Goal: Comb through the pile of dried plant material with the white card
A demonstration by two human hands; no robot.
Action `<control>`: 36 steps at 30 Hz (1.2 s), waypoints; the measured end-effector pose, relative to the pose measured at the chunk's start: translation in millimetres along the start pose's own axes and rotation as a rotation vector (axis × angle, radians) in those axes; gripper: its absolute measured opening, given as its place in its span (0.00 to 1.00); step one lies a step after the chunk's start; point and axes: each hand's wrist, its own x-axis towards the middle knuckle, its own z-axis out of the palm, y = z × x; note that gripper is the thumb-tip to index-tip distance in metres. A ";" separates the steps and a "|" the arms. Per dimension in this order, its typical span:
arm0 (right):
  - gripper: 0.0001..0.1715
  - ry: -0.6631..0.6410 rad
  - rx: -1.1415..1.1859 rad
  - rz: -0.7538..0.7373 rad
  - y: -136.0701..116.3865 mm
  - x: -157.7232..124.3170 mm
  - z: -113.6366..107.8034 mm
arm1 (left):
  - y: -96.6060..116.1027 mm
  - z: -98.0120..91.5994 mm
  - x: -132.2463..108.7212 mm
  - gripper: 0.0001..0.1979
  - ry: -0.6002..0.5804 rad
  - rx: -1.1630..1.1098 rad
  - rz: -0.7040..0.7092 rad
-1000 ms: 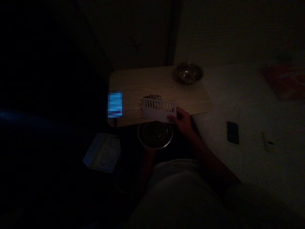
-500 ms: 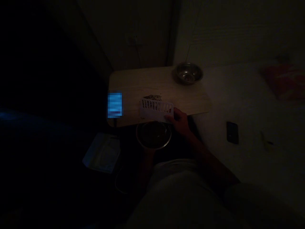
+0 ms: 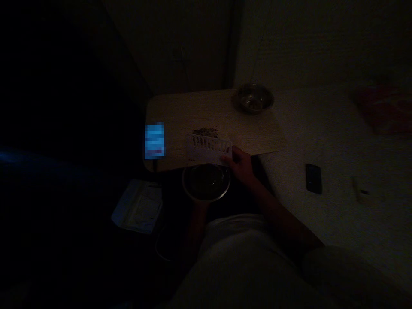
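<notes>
The room is very dark. My right hand (image 3: pixel 240 165) is closed on the right end of a pale slotted plastic strip (image 3: pixel 202 153), thumb on its near face. The strip stands on edge on a small wooden table (image 3: pixel 174 107), just in front of a pile of small dark grains (image 3: pixel 206 131). A few loose grains (image 3: pixel 191 160) lie near the front edge. Below that edge, my left hand (image 3: pixel 201 206) holds a round metal-rimmed bowl (image 3: pixel 206 199) from beneath; its fingers are hidden. The bowl's contents are too dark to make out.
A shiny metal bowl (image 3: pixel 255 98) stands at the table's back right. A lit screen (image 3: pixel 154 140), blurred out, is at the left end. A pale packet (image 3: pixel 138 206) lies lower left. On the pale surface at right are a dark phone (image 3: pixel 313 178) and a red bag (image 3: pixel 384 109).
My right hand and the slotted strip have shifted slightly left along the table. The held bowl has moved a little left too. The picture is somewhat darker.
</notes>
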 end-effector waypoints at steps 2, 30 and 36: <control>0.11 -0.006 -0.003 0.006 -0.8 -0.4 0.3 | -0.3 1.9 -0.6 0.31 0.035 -0.013 0.006; 0.19 -0.026 0.154 0.096 6.8 -0.2 -1.5 | 0.7 3.4 4.6 0.28 -0.023 -0.052 -0.053; 0.18 0.141 0.248 0.109 10.5 3.3 -10.3 | 2.2 -1.3 -5.7 0.28 0.009 -0.024 -0.010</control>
